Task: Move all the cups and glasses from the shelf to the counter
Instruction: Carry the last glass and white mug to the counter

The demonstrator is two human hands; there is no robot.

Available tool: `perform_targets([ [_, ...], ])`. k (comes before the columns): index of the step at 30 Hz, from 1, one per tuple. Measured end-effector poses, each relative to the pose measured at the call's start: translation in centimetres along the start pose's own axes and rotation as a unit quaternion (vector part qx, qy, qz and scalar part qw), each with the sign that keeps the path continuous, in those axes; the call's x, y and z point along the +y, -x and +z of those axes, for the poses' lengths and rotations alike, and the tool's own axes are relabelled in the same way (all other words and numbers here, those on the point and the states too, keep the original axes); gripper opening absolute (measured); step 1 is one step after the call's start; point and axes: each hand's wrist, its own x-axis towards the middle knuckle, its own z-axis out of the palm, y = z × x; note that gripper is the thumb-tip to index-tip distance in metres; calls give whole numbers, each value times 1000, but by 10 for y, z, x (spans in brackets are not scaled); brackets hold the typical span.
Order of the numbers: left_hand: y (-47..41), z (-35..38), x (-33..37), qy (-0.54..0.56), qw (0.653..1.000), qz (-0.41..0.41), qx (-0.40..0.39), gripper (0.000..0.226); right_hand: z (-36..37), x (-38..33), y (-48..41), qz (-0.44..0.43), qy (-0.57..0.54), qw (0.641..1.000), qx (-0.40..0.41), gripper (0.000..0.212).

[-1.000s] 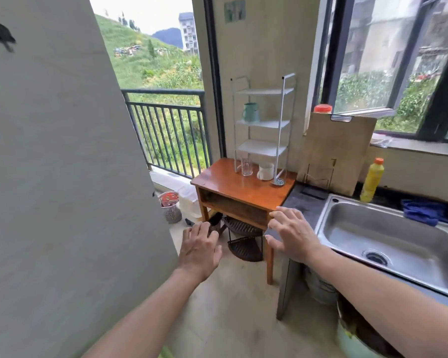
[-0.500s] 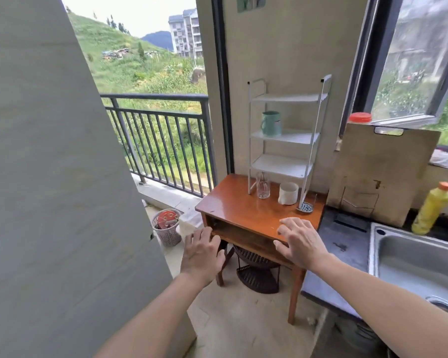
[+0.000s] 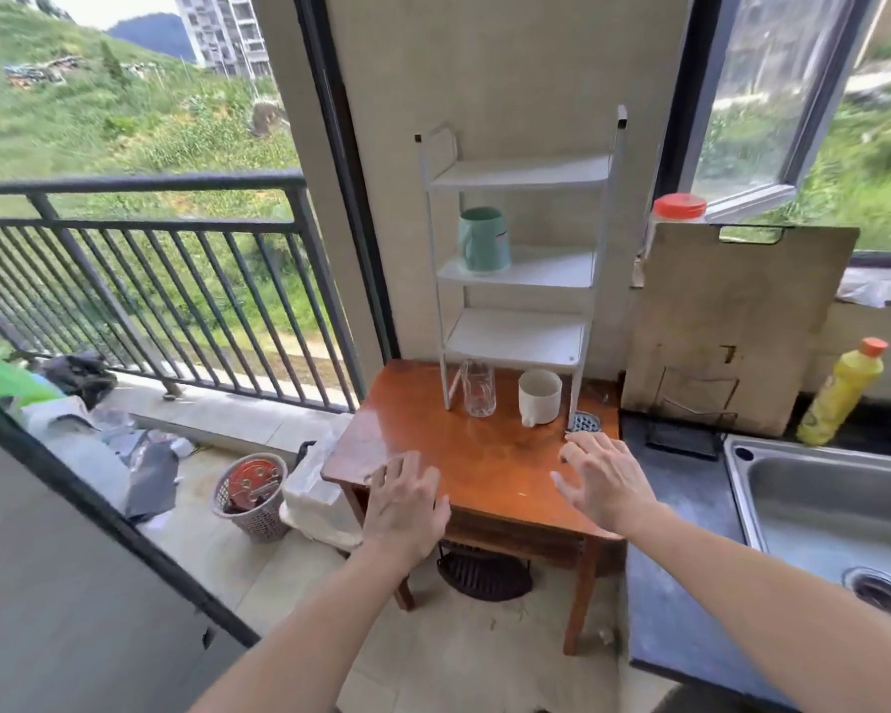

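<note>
Standing against the wall at the back edge of a small wooden table (image 3: 484,455), a white rack (image 3: 515,270) is carrying a green mug (image 3: 484,240) at the left end of its middle tier. The top and lowest tiers are lying bare. Under the rack, on the tabletop near its back edge, a clear glass (image 3: 478,387) is standing upright, and a white cup (image 3: 539,397) is sitting just to its right, the two apart. A small round strainer (image 3: 583,422) is lying at the table's back right corner, by the rack's leg.

Both hands are hovering over the front half of the table, palms down. The left hand (image 3: 406,501) is hanging above the front left corner with fingers loosely spread, gripping nothing. The right hand (image 3: 605,481) is floating near the right edge, fingers splayed wide, also empty.

To the right of the table, a dark counter (image 3: 680,506) is running to a steel sink (image 3: 819,506). A worn board (image 3: 731,326) is leaning on the wall behind it, with a yellow bottle (image 3: 842,393) standing at the sink's back edge. To the left, a railing (image 3: 150,280) is closing off a balcony, and a basket (image 3: 250,496) is sitting on the floor beside the table.
</note>
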Motion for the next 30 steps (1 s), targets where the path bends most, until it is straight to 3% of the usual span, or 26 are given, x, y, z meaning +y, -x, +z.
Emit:
perform_targets([
  [9,-144,64,-17,-12,995,50,-83,29,81,37,-121,118,-72,989,-55,31],
  [16,-231,123,-11,22,991,33,-125,34,138,43,-177,245,-111,958,-99,43],
  [24,-310,186,12,80,979,-67,-174,50,174,42,-214,357,-96,923,-102,51],
  [30,-319,197,4,144,963,-121,-195,36,179,38,-211,394,-132,903,-107,38],
])
